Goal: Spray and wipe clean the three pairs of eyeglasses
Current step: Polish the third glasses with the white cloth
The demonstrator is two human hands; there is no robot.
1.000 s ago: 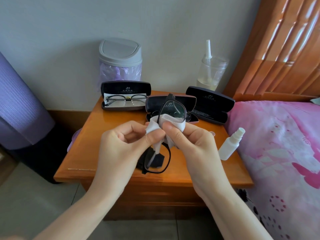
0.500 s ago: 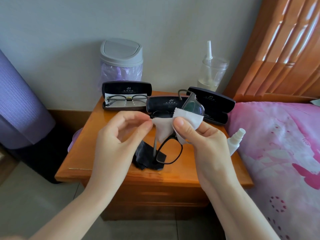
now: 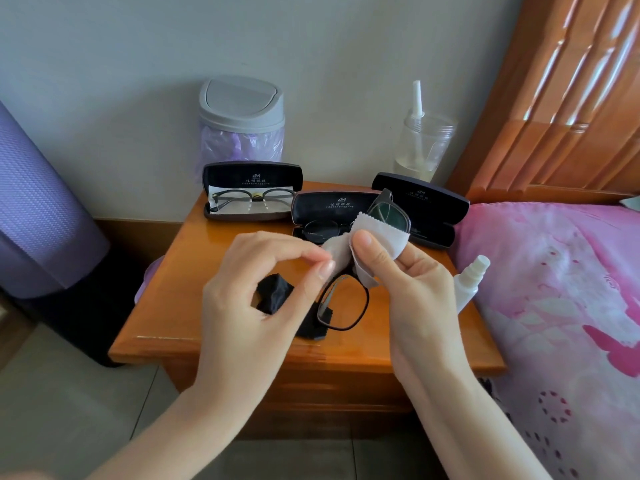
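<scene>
Two hands work over the wooden surface (image 3: 221,306): the right hand (image 3: 412,289) has its grip clamped on a grey cleaning cloth (image 3: 377,244) folded around one lens of the held eyeglasses (image 3: 349,299), while the left hand (image 3: 249,299) pinches thumb and forefinger together on the cloth's loose end near the bridge. A second ago both hands pressed the cloth on a lens with the frame standing upright; since then the frame has swung so its upper lens tilts toward the back right corner, and the left hand has slid off the frame onto the cloth. That suggests the wipe is moving to the other lens. One pair lies in the open case (image 3: 252,192) at the back left edge, another in the middle case (image 3: 332,213); the spray bottle (image 3: 469,285) stands at the right edge, a black cloth (image 3: 277,296) near the front.
</scene>
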